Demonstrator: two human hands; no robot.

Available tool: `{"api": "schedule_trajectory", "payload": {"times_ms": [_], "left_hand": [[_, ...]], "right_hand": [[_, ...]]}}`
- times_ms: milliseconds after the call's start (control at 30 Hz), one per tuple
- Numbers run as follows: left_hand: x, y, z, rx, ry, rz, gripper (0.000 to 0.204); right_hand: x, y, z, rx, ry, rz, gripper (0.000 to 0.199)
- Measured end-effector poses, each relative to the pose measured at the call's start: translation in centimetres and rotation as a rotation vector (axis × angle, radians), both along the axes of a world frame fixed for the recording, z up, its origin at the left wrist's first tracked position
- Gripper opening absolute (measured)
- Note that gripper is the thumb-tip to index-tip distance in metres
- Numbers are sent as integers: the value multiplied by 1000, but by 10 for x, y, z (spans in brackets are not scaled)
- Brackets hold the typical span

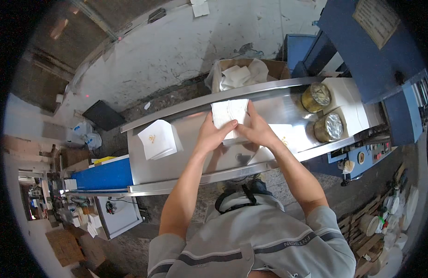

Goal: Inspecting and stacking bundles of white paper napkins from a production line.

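Both hands hold a stack of white folded paper napkins (228, 112) over the middle of a long metal tray table (151, 172). My left hand (209, 133) grips the stack's left side, and my right hand (259, 130) closes on its right side, both thumbs lying on the near part. To the left, a second stack of white napkins (157, 140) with a small gold print lies slightly fanned on the metal. More white napkins (284, 134) with gold print lie partly hidden behind my right forearm.
Two yellowish cylinders (316, 97) with shiny tops stand at the right, beside rows of white napkins (347, 99) feeding out of a blue machine (399, 60). Behind the tray's raised rim sits a cardboard box (274, 68) with crumpled white paper. A blue surface (102, 176) adjoins the left end.
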State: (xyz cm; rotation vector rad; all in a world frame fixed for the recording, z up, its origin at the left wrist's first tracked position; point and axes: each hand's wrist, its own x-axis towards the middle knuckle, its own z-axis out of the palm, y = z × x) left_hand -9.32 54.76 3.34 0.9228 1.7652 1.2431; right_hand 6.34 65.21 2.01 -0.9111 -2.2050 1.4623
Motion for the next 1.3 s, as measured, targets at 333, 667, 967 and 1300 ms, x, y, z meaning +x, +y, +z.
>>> {"api": "schedule_trajectory", "payload": {"times_ms": [333, 667, 967, 1300], "left_hand": [[-6, 4, -23, 81, -1, 8, 63], [2, 9, -11, -3, 148, 24, 64], [-1, 7, -26, 57, 44, 70, 59], [-12, -10, -29, 79, -92, 133, 54]], "right_hand": [[9, 0, 7, -235, -4, -13, 91], [13, -1, 8, -186, 56, -21, 85], [19, 1, 24, -256, -9, -31, 78], [26, 3, 14, -292, 110, -100, 68]]}}
